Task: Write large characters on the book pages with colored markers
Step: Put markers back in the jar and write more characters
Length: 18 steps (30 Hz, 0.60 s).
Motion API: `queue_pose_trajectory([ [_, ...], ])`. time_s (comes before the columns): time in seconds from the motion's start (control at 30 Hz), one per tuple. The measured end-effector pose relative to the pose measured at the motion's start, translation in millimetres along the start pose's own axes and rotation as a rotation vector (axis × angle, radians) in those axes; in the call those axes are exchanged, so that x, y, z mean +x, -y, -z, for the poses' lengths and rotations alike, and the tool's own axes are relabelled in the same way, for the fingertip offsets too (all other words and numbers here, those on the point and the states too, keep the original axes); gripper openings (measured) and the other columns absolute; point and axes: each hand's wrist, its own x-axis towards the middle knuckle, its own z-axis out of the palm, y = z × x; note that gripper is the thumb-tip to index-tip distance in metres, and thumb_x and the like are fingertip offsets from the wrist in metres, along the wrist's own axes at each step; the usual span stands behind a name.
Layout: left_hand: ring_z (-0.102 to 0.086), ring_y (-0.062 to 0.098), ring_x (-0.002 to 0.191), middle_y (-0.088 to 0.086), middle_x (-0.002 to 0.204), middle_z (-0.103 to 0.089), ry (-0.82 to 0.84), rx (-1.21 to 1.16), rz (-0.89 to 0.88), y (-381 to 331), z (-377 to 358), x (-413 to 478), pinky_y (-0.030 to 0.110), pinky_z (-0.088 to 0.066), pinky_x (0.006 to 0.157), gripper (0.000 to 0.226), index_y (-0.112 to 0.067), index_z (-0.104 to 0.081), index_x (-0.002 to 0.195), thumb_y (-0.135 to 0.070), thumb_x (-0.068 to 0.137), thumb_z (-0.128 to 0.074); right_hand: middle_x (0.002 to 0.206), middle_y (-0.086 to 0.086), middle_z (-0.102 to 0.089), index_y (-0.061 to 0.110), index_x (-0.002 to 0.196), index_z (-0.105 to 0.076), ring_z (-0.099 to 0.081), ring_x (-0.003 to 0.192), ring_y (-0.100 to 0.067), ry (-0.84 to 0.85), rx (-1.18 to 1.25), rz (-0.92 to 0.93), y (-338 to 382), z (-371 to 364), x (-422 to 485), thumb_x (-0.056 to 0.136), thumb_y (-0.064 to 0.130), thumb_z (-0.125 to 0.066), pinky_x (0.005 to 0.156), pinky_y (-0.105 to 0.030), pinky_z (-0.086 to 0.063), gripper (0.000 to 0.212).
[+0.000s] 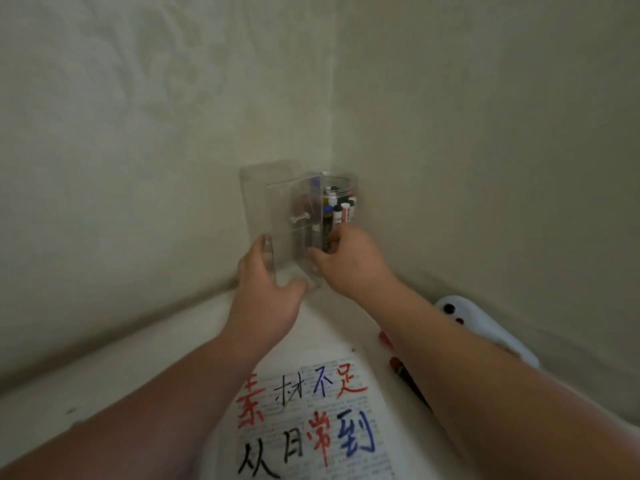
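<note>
Corner of pale walls [138, 133], white tabletop [104, 368]. Clear plastic organiser [277, 209] holding coloured markers [341, 206] stood in the corner. Left hand [266, 289] gripped its left edge. Right hand [349, 261] curled at its front; whether it grasped a marker or the organiser was unclear. Printed book page [311, 417], bearing large red, black and blue characters, lay between the forearms.

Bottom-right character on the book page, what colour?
Blue. The character shows best in the head view.
</note>
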Motion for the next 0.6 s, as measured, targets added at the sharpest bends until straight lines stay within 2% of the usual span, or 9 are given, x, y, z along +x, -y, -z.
queue_pose_trajectory([
  [0.07,-0.051,0.018,0.126,0.004,0.141,-0.046,-0.055,0.103,-0.057,-1.7,5.2,-11.8,0.043,-0.044,0.108,0.076,-0.018,-0.038,0.148,-0.014,0.08,-0.073,0.093,0.0,-0.068,0.026,0.092,-0.06,-0.066,0.088,-0.023,0.029,-0.123,0.001,-8.1,22.9,-14.4,0.089,0.04,-0.069,0.077,-0.034,-0.055,0.017],
  [0.13,-0.056,0.009,0.104,-0.007,0.119,-0.055,-0.01,0.19,-0.231,-3.2,12.5,-30.1,0.035,-0.05,0.091,0.053,-0.027,-0.049,0.128,-0.015,0.081,-0.072,0.093,0.003,-0.065,0.028,0.095,-0.061,-0.066,0.091,-0.022,0.103,-0.283,-0.01,-19.8,51.0,-29.6,0.091,0.04,-0.067,0.08,-0.035,-0.056,0.014],
  [0.2,-0.054,0.001,0.096,-0.019,0.104,-0.057,0.271,0.296,-0.352,-6.5,22.0,-50.5,0.022,-0.047,0.082,0.034,-0.039,-0.052,0.111,-0.026,0.085,-0.07,0.1,0.004,-0.066,0.027,0.11,-0.063,-0.066,0.093,-0.019,0.175,-0.414,-0.051,-29.0,80.0,-47.1,0.09,0.043,-0.068,0.084,-0.035,-0.056,0.026],
  [0.23,-0.052,-0.005,0.102,-0.024,0.108,-0.056,0.456,0.395,-0.403,-8.2,24.2,-60.5,0.019,-0.046,0.087,0.03,-0.042,-0.053,0.113,-0.038,0.087,-0.067,0.103,0.006,-0.067,0.028,0.115,-0.062,-0.065,0.091,-0.015,0.197,-0.433,-0.096,-35.8,96.0,-61.0,0.09,0.045,-0.068,0.082,-0.034,-0.055,0.031],
  [0.27,-0.046,-0.01,0.114,-0.03,0.121,-0.051,0.611,0.53,-0.462,-7.0,27.9,-64.3,0.02,-0.042,0.099,0.037,-0.043,-0.051,0.122,-0.053,0.088,-0.062,0.104,0.008,-0.066,0.029,0.118,-0.06,-0.064,0.089,-0.011,0.202,-0.413,-0.129,-41.2,107.4,-72.0,0.091,0.045,-0.068,0.08,-0.031,-0.054,0.032],
  [0.33,-0.019,-0.01,0.141,-0.036,0.148,-0.02,0.824,0.772,-0.532,4.5,29.0,-70.1,0.021,-0.016,0.121,0.069,-0.046,-0.034,0.146,-0.078,0.086,-0.047,0.109,0.013,-0.065,0.032,0.124,-0.059,-0.062,0.093,-0.007,0.126,-0.335,-0.179,-55.8,128.0,-104.7,0.093,0.046,-0.066,0.083,-0.028,-0.05,0.035],
  [0.43,0.02,-0.004,0.147,-0.034,0.15,0.021,0.96,0.917,-0.485,17.9,26.4,-80.4,0.026,0.014,0.12,0.085,-0.063,0.0,0.148,-0.095,0.07,-0.014,0.13,0.01,-0.06,0.033,0.139,-0.051,-0.055,0.11,-0.01,-0.044,-0.295,-0.267,-89.3,141.6,-157.6,0.09,0.052,-0.065,0.092,-0.031,-0.046,0.054],
  [0.5,0.029,-0.001,0.145,-0.031,0.15,0.03,0.99,0.918,-0.481,22.2,22.7,-84.4,0.032,0.017,0.122,0.079,-0.068,0.009,0.144,-0.095,0.072,-0.009,0.133,0.004,-0.059,0.031,0.141,-0.049,-0.054,0.121,-0.02,-0.07,-0.314,-0.306,-109.0,139.3,-185.2,0.08,0.066,-0.064,0.098,-0.037,-0.046,0.072],
  [0.6,0.03,0.001,0.145,-0.028,0.153,0.029,1.001,0.93,-0.47,17.2,18.0,-86.0,0.031,0.017,0.121,0.073,-0.064,0.011,0.146,-0.087,0.082,-0.017,0.128,0.0,-0.058,0.029,0.139,-0.051,-0.049,0.124,-0.026,-0.056,-0.349,-0.324,-127.6,125.6,-207.7,0.065,0.087,-0.053,0.102,-0.04,-0.043,0.094],
])
